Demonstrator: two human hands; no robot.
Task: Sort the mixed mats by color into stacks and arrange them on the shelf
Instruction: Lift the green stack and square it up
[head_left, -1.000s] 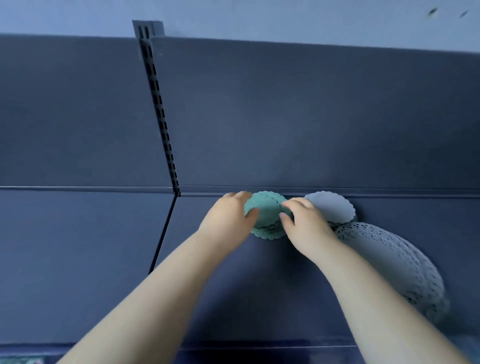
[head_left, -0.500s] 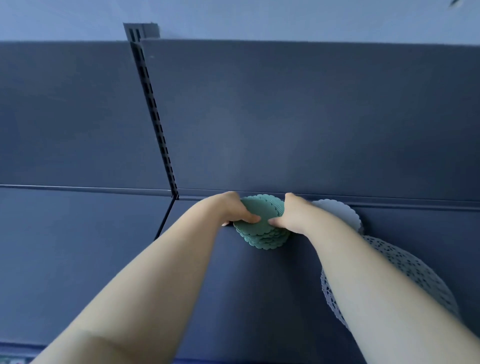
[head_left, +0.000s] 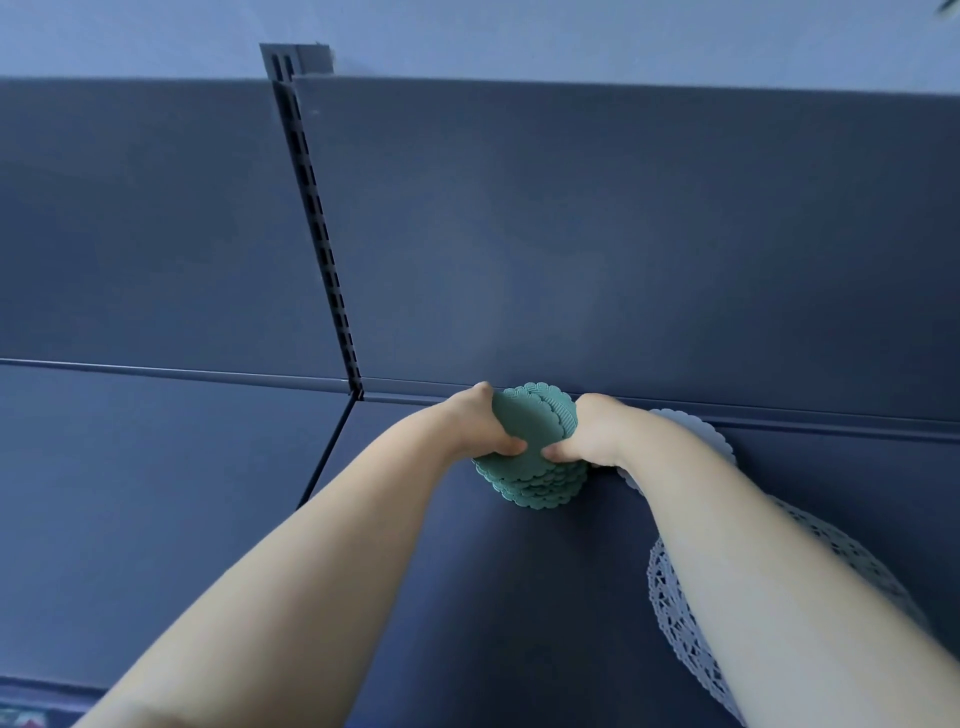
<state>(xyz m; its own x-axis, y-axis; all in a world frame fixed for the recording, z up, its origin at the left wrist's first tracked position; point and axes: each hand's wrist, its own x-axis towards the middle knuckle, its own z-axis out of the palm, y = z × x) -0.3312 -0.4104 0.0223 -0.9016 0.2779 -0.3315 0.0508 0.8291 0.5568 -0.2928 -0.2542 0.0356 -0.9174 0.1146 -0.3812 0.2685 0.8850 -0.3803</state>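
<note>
Just right of the grip, mostly hidden behind the right wrist (head_left: 618, 441): small white mat (head_left: 712, 435). Nearer, partly under the forearm (head_left: 753, 571): lace mat (head_left: 675, 618).

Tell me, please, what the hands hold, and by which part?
Both grip the stack of green scalloped round mats: left hand at its left edge, right hand at its right.

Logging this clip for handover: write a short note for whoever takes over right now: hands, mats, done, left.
Hands: left hand and right hand both grip the green scalloped mats, upper ones tilted, at the back of the dark shelf.
A small white scalloped mat lies right of them; a large white lace doily lies nearer the front, partly under the right forearm.
Done: green mats gathered in one stack.
Left: square and release it; white pieces probably need arranging.
</note>
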